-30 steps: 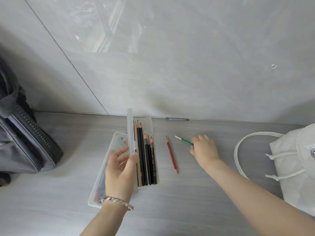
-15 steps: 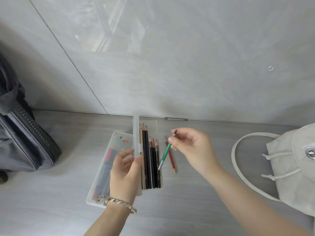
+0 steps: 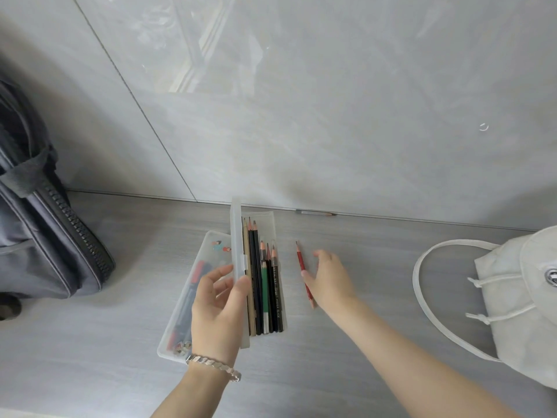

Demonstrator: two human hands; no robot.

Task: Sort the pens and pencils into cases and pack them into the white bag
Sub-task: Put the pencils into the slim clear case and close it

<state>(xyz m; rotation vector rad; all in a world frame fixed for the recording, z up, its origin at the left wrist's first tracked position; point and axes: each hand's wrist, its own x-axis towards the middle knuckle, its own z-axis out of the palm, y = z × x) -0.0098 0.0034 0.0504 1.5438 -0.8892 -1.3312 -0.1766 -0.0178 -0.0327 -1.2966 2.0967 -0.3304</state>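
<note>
Left hand [image 3: 218,309] pinches the raised lid [image 3: 238,267] of the clear pencil case [image 3: 271,218], thumb and fingers clamped on its edge. Inside lie pencils, among them a green pencil [image 3: 265,292]. Right hand [image 3: 330,280], fingers spread and holding nothing, hovers over the red pencil [image 3: 301,262] on the grey table [image 3: 361,236]. A second translucent case [image 3: 211,245] lies at left; white bag [image 3: 512,297] at right; dark backpack [image 3: 39,236] far left
</note>
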